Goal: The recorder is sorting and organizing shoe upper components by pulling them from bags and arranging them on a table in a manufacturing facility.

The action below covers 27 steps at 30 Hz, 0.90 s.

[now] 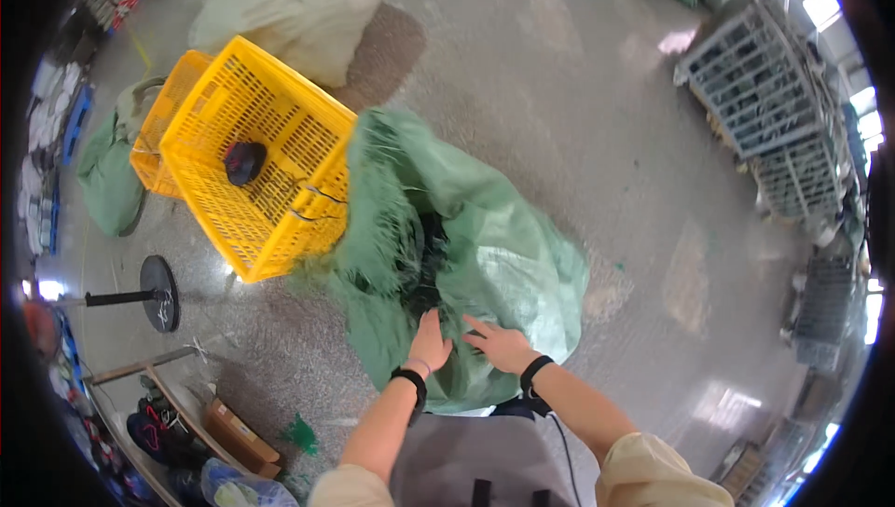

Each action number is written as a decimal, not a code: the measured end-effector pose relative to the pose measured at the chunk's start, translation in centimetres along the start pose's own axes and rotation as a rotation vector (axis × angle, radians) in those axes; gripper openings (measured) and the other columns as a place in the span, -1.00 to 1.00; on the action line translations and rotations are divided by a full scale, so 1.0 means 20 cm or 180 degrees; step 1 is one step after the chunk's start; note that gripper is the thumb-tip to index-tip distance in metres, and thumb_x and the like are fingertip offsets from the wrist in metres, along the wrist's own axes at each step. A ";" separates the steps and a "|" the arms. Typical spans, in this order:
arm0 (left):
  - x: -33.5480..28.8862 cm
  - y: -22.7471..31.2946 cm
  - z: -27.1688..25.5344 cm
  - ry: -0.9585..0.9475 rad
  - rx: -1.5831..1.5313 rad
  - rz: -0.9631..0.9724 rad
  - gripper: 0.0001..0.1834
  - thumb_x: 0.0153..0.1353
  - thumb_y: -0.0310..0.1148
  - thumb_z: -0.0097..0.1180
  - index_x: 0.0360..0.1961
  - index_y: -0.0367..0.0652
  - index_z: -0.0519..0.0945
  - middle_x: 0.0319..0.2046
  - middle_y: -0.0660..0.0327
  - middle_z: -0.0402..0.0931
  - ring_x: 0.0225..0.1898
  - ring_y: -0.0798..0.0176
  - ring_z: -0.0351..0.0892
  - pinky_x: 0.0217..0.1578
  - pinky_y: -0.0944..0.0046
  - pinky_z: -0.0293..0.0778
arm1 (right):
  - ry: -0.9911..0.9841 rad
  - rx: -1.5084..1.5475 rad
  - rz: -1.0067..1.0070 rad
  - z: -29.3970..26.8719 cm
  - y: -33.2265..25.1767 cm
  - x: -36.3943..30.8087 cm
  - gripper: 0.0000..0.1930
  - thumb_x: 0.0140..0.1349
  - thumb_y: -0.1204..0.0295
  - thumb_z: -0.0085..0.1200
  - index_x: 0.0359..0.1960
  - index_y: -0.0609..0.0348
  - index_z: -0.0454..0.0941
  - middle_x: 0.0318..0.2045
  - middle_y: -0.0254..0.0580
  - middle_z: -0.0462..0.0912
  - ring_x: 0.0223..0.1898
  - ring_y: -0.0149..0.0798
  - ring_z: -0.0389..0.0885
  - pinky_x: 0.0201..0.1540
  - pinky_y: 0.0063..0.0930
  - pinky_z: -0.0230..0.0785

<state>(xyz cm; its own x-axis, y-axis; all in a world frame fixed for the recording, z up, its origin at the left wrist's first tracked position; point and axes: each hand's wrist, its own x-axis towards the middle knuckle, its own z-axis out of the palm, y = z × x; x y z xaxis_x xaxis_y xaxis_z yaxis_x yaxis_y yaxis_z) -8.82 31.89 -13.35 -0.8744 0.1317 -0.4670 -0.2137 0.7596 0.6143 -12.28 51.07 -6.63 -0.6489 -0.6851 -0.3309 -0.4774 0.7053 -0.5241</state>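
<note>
A large green woven sack (508,265) stands right in front of me, its frayed mouth gaping toward the left. Black contents (429,260) show inside the mouth; their kind I cannot make out. My left hand (431,344) reaches to the near end of this gap, fingers stretched toward the black contents, with no held thing visible. My right hand (502,347) is at the sack's near side, its fingers apart and nothing in them. Beyond the sack's left edge, a yellow plastic crate (210,195) holds a small dark item (244,163) with red on it.
Another yellow crate (154,134) and a green bag (110,181) are behind the first crate. A big pale sack (280,8) lies at the far left. Grey metal cages (755,78) line the right. A round black base with a pole (160,294) and a cardboard box (240,432) are at left.
</note>
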 end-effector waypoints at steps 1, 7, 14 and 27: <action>-0.07 -0.15 0.17 -0.0080 0.0373 -0.0345 -0.19 -0.01 -0.30 0.10 0.23 -0.31 0.00 0.23 -0.03 0.03 0.26 -0.07 -0.01 0.19 0.09 0.10 | -0.0287 0.0041 0.0291 0.10 0.05 -0.03 -0.58 0.05 0.52 -0.09 -0.01 -0.15 0.42 0.19 -0.32 0.21 -0.18 -0.14 0.56 -0.23 -0.29 0.45; -0.11 -0.13 0.57 -0.0674 0.1223 -0.1134 -0.23 -0.09 -0.12 0.20 0.14 -0.20 0.21 -0.19 0.19 0.46 -0.09 0.15 0.42 -0.15 0.14 0.29 | -0.1495 -0.0627 0.1930 0.52 0.68 -0.65 -0.79 0.10 0.39 -0.12 -0.25 0.03 0.52 -0.21 -0.18 0.56 -0.29 -0.12 0.61 -0.29 -0.21 0.45; -0.54 0.31 0.58 0.0119 0.0637 0.1014 -0.83 -0.02 -0.32 -0.03 -0.39 -0.11 0.49 -0.21 0.07 0.39 -0.06 -0.03 0.33 0.02 -0.03 0.15 | -0.0087 0.1481 -0.0044 0.24 0.04 -0.16 -0.70 -0.10 0.56 -0.03 -0.24 0.03 0.48 -0.21 -0.22 0.51 -0.19 -0.12 0.51 -0.23 -0.34 0.41; -0.56 -0.14 0.34 -0.0483 -0.0294 -0.0810 -0.72 0.11 -0.20 -0.11 -0.49 -0.17 0.52 -0.43 0.00 0.51 -0.37 -0.13 0.49 -0.31 -0.03 0.40 | -0.0414 -0.1594 -0.0039 0.14 0.66 -0.38 -0.83 0.02 0.40 -0.11 -0.37 0.05 0.50 -0.19 -0.26 0.47 0.02 -0.17 0.33 0.02 -0.10 0.14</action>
<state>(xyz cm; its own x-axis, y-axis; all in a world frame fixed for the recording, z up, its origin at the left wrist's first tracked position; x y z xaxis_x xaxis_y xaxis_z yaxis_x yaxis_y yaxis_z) 4.59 32.58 -14.09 -0.7142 0.0436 -0.6986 -0.4621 0.7203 0.5174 -12.07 65.07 -13.36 -0.5777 -0.6884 -0.4386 -0.7302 0.6760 -0.0991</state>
